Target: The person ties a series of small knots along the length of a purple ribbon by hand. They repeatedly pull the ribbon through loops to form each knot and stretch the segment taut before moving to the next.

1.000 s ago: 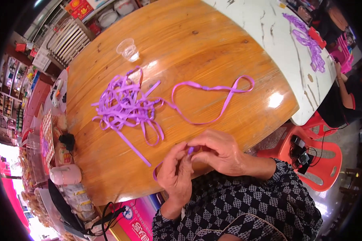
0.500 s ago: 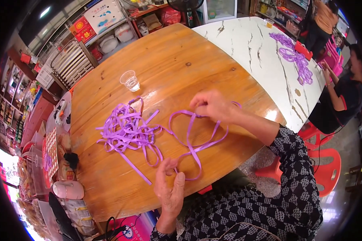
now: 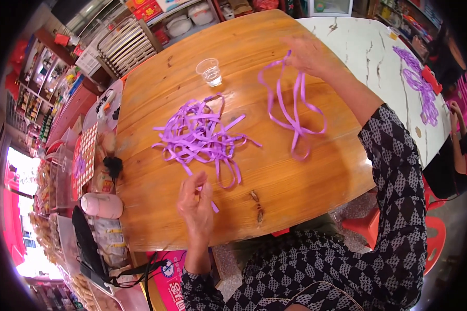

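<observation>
A tangled heap of flat purple straps (image 3: 200,136) lies on the wooden table in front of me. Over the far right part of the table, my right hand (image 3: 307,56) is closed on a separate looped purple strap (image 3: 296,98). Its loops hang down and trail toward me, crossing low down. At the near edge of the heap is my left hand (image 3: 196,203), fingers loosely bent and thumb apart. It appears to grip nothing, and one strap end passes beside it; whether they touch I cannot tell.
A clear plastic cup (image 3: 211,72) with liquid stands beyond the heap on the wooden table (image 3: 155,207). A white marbled table (image 3: 358,62) adjoins at the right, bearing more purple straps (image 3: 420,85). Another person's hand (image 3: 454,115) shows there. A pink container (image 3: 102,206) stands at the left.
My right hand has moved away from me and to the right, lifting the looped strap off the table and clear of the heap. My left hand has drawn left, beside the heap.
</observation>
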Demonstrator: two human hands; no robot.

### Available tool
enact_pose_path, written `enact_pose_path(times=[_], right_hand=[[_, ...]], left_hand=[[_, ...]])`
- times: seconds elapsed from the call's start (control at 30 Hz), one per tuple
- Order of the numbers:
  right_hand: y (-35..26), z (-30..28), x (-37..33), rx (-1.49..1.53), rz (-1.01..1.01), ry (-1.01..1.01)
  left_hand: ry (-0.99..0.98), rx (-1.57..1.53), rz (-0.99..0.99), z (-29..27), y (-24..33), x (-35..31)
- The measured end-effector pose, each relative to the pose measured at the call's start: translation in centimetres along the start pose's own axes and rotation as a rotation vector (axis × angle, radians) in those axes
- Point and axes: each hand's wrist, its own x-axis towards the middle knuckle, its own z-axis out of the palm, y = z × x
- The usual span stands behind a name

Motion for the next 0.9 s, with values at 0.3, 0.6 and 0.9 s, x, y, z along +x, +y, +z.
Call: enact_pose_path(times=[0.3, 0.6, 0.9], right_hand=[[-9.5, -1.8, -7.8, 0.471, -0.302, -0.105], [-20.0, -0.9, -11.8, 0.446, -0.307, -0.248], [-18.1, -8.3, -12.8, 0.785, -0.323, -0.517]], left_hand=[[-0.242, 0.675, 0.344, 1.5, 0.6, -0.2], [-0.126, 0.784, 0.284, 1.2, 0.0, -0.4], [0.005, 0.452, 0.608, 0.6, 4.1, 0.2]])
